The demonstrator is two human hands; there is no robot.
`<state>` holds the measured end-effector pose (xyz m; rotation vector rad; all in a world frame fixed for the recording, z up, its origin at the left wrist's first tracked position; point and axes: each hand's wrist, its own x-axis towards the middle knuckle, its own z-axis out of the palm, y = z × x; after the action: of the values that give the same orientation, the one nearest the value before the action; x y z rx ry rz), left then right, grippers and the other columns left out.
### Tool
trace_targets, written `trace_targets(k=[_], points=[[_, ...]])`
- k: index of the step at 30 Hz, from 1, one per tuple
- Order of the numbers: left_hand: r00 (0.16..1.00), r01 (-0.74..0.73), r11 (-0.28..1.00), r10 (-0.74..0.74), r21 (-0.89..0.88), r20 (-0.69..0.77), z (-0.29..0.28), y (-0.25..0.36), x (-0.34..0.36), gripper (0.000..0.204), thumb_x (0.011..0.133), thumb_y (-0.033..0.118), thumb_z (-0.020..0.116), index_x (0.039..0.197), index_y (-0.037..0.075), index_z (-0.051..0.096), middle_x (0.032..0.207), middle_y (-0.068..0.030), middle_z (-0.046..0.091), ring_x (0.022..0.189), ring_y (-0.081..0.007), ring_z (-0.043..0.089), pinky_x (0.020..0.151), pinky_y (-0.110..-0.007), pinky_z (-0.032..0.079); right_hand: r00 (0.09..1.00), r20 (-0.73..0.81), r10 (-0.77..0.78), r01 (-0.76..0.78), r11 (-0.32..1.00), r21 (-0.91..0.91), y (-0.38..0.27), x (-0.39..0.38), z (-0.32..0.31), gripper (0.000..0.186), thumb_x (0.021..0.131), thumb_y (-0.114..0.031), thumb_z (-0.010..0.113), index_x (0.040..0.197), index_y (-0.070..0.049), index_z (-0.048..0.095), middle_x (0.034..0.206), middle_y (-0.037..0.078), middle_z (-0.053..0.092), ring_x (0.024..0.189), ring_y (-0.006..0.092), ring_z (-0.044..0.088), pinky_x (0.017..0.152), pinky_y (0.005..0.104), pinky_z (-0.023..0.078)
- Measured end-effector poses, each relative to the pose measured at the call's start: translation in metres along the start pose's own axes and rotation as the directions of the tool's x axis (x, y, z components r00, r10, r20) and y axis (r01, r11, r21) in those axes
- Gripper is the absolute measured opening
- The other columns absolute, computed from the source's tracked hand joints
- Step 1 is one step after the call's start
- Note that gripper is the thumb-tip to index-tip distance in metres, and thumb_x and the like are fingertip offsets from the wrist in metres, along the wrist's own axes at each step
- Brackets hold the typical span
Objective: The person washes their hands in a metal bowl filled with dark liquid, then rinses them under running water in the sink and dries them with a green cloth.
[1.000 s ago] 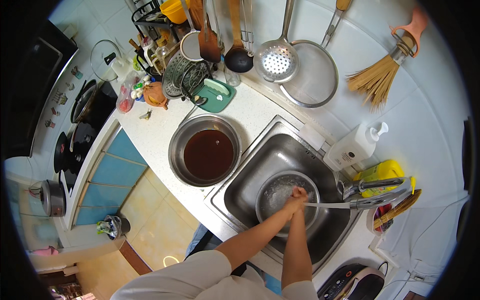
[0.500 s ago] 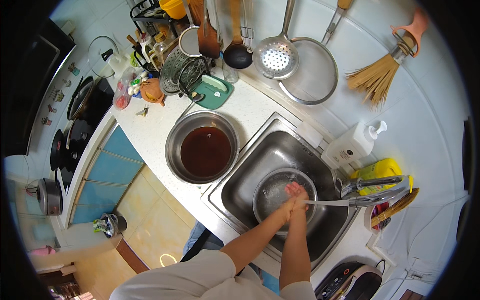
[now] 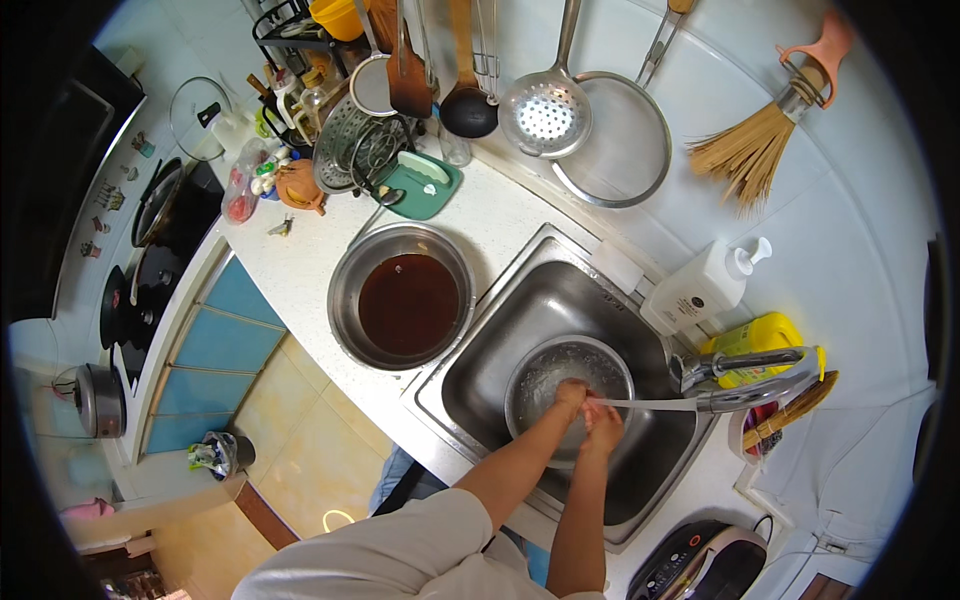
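Both my hands meet under a thin stream of water (image 3: 655,404) over the steel sink (image 3: 490,365). My left hand (image 3: 572,393) is bent inward, its fingers mostly hidden against the other hand. Close beside it, my right hand (image 3: 603,428) touches the left, its fingertips out of sight. No object shows in either hand. Beneath them, a round metal basin (image 3: 535,375) stands in the sink with water in it. The stream runs from the chrome faucet (image 3: 755,395) at the right.
A steel pot (image 3: 345,320) of dark reddish-brown liquid stands left of the sink. Behind the sink are a white pump bottle (image 3: 697,290) and a yellow bottle (image 3: 757,340). Strainers (image 3: 615,150) and a straw brush (image 3: 745,165) hang on the wall. A dark appliance (image 3: 690,560) sits near right.
My hands have drawn apart from their overlapped hold. The right moved lower and nearer; the left turned inward, its upturned palm no longer showing. Water keeps running.
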<state>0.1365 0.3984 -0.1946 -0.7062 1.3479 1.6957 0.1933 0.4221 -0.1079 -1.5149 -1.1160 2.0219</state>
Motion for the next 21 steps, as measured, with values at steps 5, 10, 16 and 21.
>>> trace_targets(k=[5, 10, 16, 21], points=[[0.980, 0.197, 0.946, -0.192, -0.257, 0.044, -0.028, -0.005, -0.003, 0.025, 0.084, 0.030, 0.040, 0.084, 0.010, 0.056, 0.076, -0.0046, 0.059, 0.063, -0.0161, 0.055, 0.052, -0.031, 0.046, 0.924, 0.189, 0.333, -0.382, 0.837, 0.391, 0.006, 0.055, 0.035, 0.022, 0.079, -0.027, 0.056, 0.069, -0.010, 0.048, 0.058, 0.001, 0.048, 0.047, 0.0121, 0.044, 0.043, 0.0245, 0.039], [0.964, 0.193, 0.938, -0.126, -0.288, 0.236, -0.033, 0.000, 0.003, 0.020, 0.081, 0.027, 0.043, 0.067, 0.014, 0.049, 0.065, -0.0013, 0.055, 0.051, -0.0133, 0.051, 0.042, -0.030, 0.042, 0.886, 0.334, 0.323, -0.334, 0.942, -0.024, 0.021, 0.069, 0.020, 0.036, 0.083, -0.039, 0.047, 0.060, -0.010, 0.046, 0.052, 0.002, 0.046, 0.046, 0.0131, 0.043, 0.041, 0.0266, 0.035], [0.948, 0.233, 0.967, -0.201, -0.103, 0.248, 0.031, 0.031, -0.031, 0.025, 0.082, 0.029, 0.043, 0.071, 0.009, 0.053, 0.059, -0.0063, 0.053, 0.045, -0.0153, 0.049, 0.037, -0.029, 0.038, 0.911, 0.303, -0.280, 0.372, 0.876, -0.306, -0.007, 0.041, -0.018, 0.022, 0.078, -0.020, 0.050, 0.077, 0.001, 0.055, 0.063, 0.008, 0.056, 0.051, 0.0141, 0.052, 0.044, 0.0257, 0.039], [0.919, -0.055, 0.968, -0.047, 0.244, 0.392, 0.023, 0.020, -0.022, 0.025, 0.082, 0.028, 0.043, 0.070, 0.007, 0.052, 0.058, -0.0053, 0.051, 0.044, -0.0150, 0.046, 0.036, -0.027, 0.035, 0.744, 0.189, -0.641, 0.569, 0.459, -0.683, -0.089, 0.006, -0.010, 0.025, 0.080, -0.020, 0.045, 0.079, 0.002, 0.056, 0.065, 0.010, 0.057, 0.061, 0.0181, 0.055, 0.058, 0.0290, 0.043]])
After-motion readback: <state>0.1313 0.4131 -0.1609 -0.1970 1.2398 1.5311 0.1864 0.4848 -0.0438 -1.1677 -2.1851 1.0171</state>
